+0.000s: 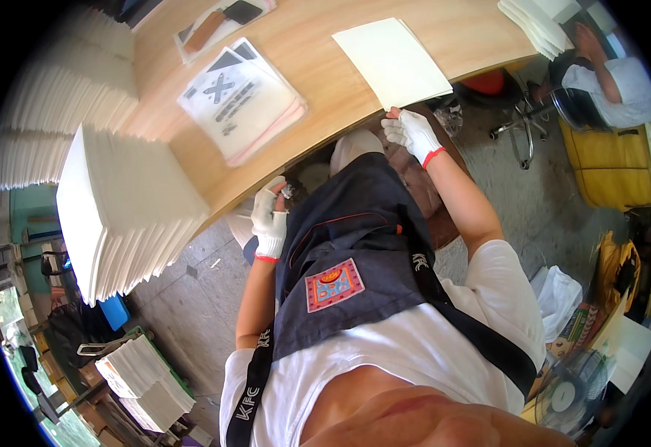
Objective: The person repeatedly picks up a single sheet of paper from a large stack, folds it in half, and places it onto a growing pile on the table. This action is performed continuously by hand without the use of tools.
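Note:
Both my hands wear white knit gloves with red cuffs and bare fingertips. My right hand (412, 135) is at the table's front edge, its fingers pinched at the near corner of a few white paper sheets (394, 63) lying there. My left hand (269, 217) is lower and to the left, just off the table edge beside my dark apron (340, 246). Its thumb and forefinger stand apart, with nothing visible between them. Left of centre on the table lies a small pile of printed sheets in clear sleeves (239, 104), some with pink edges.
A tall stack of white folded sheets (128, 201) stands at the table's left edge, with more stacks (64, 89) behind. A brown-and-black tool (210, 28) rests on the far side of the wooden table (318, 82). Another person (612, 86) sits at right, near a wheeled chair (523, 123).

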The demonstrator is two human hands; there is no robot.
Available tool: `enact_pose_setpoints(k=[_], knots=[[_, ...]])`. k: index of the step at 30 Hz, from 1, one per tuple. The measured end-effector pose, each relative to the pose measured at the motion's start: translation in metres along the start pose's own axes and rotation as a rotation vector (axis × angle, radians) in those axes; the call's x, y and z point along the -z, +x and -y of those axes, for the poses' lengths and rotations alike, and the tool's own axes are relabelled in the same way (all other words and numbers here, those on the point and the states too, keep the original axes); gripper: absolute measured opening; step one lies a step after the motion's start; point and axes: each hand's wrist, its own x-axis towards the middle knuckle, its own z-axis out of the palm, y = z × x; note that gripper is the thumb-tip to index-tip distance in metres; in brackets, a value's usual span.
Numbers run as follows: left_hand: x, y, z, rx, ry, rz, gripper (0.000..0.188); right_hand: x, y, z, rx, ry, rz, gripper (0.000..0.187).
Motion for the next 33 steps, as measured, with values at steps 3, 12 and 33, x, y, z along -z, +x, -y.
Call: enact_pose_setpoints(k=[3, 12, 33], knots=[[0.004, 0.001, -0.003, -0.004, 0.013, 0.001, 0.022, 0.006, 0.006, -0.005, -0.01, 0.087, 0.03, 0.026], [0.025, 0.041, -0.021, -0.217, 0.223, -0.058, 0.02, 0.007, 0.026, 0.005, 0.007, 0.254, -0.003, 0.031], [0.047, 0.141, 0.02, 0.068, 0.847, 0.116, 0.03, -0.024, -0.047, 0.04, 0.039, -0.01, 0.528, 0.045]])
